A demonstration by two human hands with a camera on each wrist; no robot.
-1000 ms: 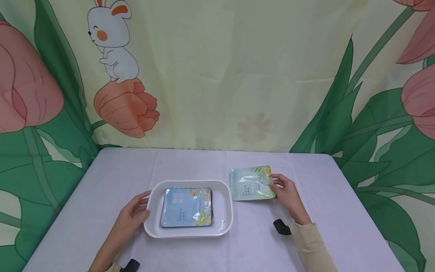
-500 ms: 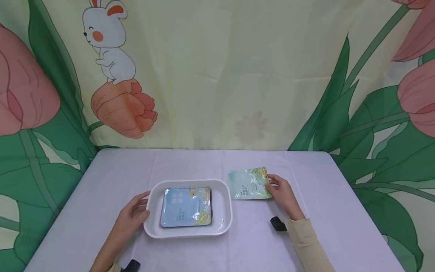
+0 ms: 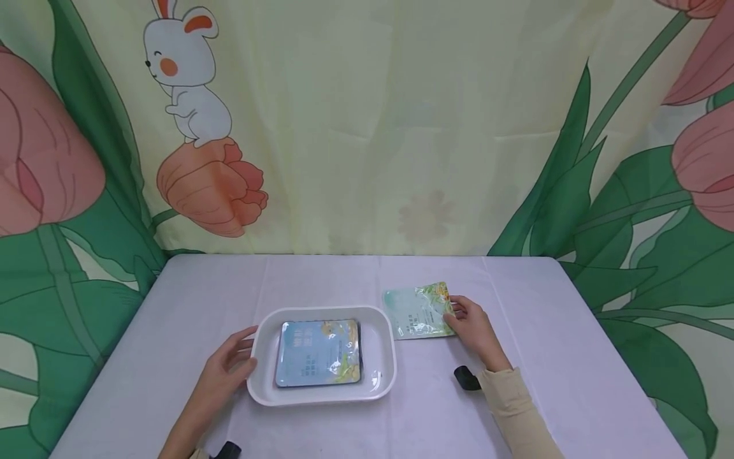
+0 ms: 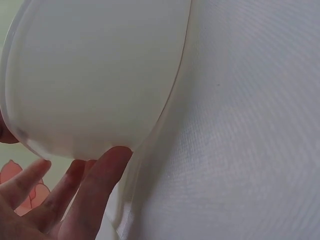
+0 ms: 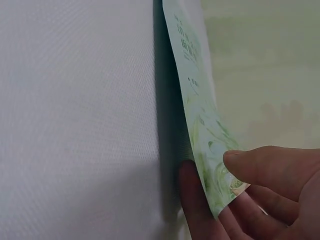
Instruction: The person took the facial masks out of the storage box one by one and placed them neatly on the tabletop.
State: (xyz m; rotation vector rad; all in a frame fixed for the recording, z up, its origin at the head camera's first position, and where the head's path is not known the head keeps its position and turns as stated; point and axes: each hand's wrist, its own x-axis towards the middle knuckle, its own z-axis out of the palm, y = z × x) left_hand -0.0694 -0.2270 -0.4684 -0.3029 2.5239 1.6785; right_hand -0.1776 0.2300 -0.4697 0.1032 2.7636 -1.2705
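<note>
My right hand point(image 3: 473, 325) pinches the right edge of a flat green sachet point(image 3: 415, 312) with floral print, thumb on top and fingers beneath. In the right wrist view the sachet point(image 5: 200, 110) stands off the cloth, with a dark shadow under it. Its left edge is right beside a white tray point(image 3: 378, 382). A blue sachet point(image 3: 315, 354) lies flat inside this tray, with a dark edge showing beneath it. My left hand point(image 3: 226, 366) touches the tray's left end; in the left wrist view its thumb and fingertips rest against the tray's outer wall point(image 4: 95, 90).
A white cloth point(image 3: 309, 277) covers the table. Behind it hangs a printed curtain point(image 3: 367, 127) with a rabbit and tulips. Black wrist devices show near both forearms, the right one point(image 3: 467, 378) close to the sleeve point(image 3: 516, 408).
My right hand has shifted slightly left with the green sachet, bringing it closer to the tray. My left hand stays at the tray's end. The head view has shifted a little.
</note>
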